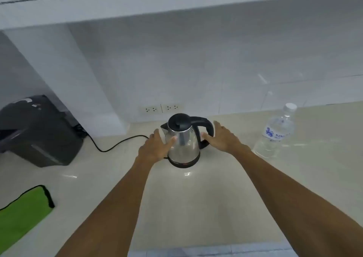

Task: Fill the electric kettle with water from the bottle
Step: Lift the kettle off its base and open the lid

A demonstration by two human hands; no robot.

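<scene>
A steel electric kettle (183,144) with a black lid and black handle stands on its black base in the middle of the counter, lid closed. My left hand (155,146) is open beside its left flank, thumb touching the steel body. My right hand (222,136) is open just right of the handle, fingers spread, thumb near the handle's lower end. A clear plastic water bottle (276,132) with a white cap and blue label stands upright to the right, apart from both hands.
A black cord (110,148) runs from the kettle base left toward a black appliance (37,132). A green cloth (21,211) lies at the counter's front left. Wall sockets (161,108) sit behind the kettle. The beige counter (196,207) extends toward me.
</scene>
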